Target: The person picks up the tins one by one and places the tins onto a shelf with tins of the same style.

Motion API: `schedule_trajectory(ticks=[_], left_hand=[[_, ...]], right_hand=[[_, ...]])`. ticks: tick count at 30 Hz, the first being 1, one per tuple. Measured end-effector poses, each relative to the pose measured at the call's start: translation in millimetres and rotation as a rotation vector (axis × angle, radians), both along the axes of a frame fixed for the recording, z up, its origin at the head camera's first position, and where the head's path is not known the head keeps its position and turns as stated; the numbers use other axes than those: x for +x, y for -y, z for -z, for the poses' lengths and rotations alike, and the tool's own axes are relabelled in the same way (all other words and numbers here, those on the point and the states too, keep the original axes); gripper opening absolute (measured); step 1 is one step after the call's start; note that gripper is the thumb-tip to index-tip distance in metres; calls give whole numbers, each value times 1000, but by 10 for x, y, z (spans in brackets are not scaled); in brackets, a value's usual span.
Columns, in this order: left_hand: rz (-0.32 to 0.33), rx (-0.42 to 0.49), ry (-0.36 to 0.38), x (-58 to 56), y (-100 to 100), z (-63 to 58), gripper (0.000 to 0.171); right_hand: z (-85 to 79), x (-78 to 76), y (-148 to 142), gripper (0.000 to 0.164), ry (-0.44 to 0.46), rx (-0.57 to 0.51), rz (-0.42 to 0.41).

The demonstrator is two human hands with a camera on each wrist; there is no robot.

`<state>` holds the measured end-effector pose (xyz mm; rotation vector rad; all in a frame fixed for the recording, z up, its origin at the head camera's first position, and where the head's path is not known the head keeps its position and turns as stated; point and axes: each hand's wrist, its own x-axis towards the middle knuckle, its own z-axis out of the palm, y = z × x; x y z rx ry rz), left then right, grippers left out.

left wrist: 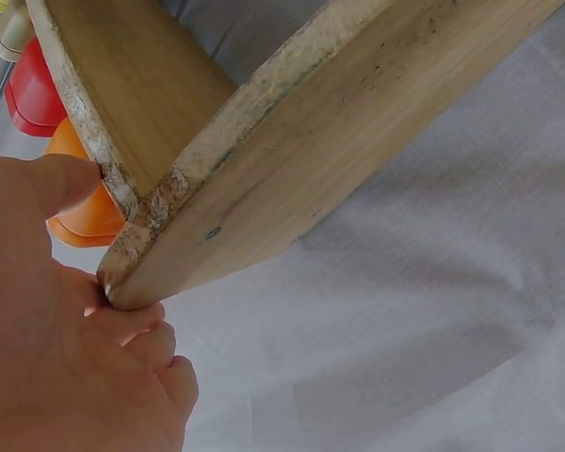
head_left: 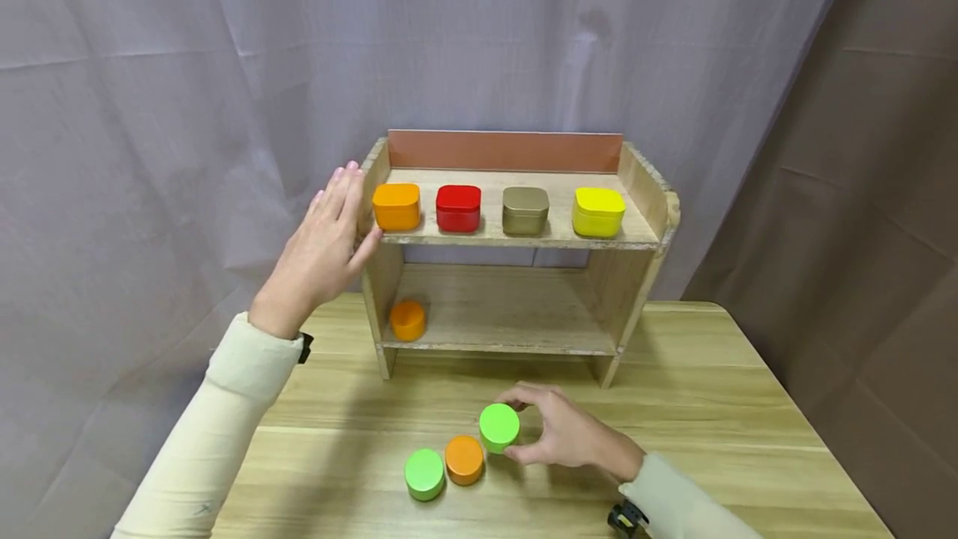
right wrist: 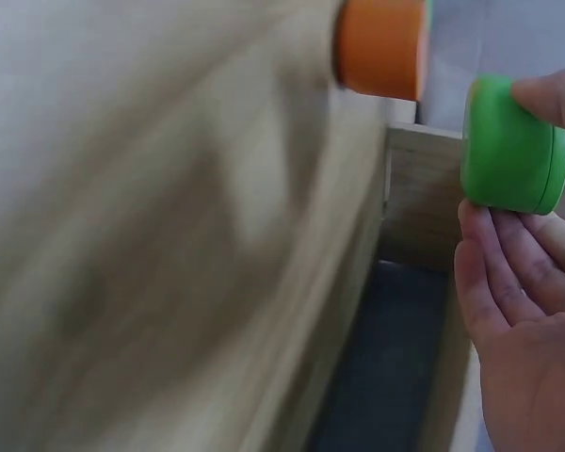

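Note:
My right hand (head_left: 569, 431) pinches a bright green round container (head_left: 499, 427) between thumb and fingers, low over the front of the table. In the right wrist view the thumb presses one side of this container (right wrist: 510, 146) and the fingertips the other. Just left of it stand an orange round container (head_left: 464, 460) and a second green round container (head_left: 424, 474). My left hand (head_left: 318, 248) grips the left side panel of a small wooden shelf (head_left: 516, 244). Its thumb lies at the upper board's front edge, beside an orange squarish box (head_left: 397, 206); the fingers lie along the panel's outside.
On the upper board, a red box (head_left: 458, 209), an olive box (head_left: 525, 211) and a yellow box (head_left: 598, 212) continue the row rightward. A small orange round container (head_left: 407, 320) sits at the lower board's left end. Behind the wooden table (head_left: 696, 406) hangs a grey curtain (head_left: 299, 40).

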<state>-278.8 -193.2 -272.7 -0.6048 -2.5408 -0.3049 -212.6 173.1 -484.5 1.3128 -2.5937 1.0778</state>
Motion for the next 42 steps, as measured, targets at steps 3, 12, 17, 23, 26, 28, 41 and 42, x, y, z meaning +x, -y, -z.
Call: schedule_trajectory(ticks=[3,12,17,23,26,28,41,42], left_hand=[[-1,-2,-9,-2,-8,7,79],[-8,-11,-17,-9,-19,23,79],[-8,-9,-33,-16,-11,28,78],[-6,-7,-49,-16,-4,34,78],[-8,-9,-44,-14,-5,31,79],[-11,-13,-39,-11,-6,30,79],[-13,-17,-37,-17,-1,32,78],[-13,-19,-38,-18,-2,32,78]], right_hand=[[-49,-72,60,57,-42,-37,-5],[-289,-179,258,57,-70,-52,74],[-424,-256,368,58,-68,-44,134],[-534,-388,494,57,-38,-70,159],[-567,-447,542,56,-24,-77,176],[-580,-485,570,55,-10,-89,185],[-566,-788,691,51,-4,-123,297],[-558,-810,695,51,-2,-120,308]])
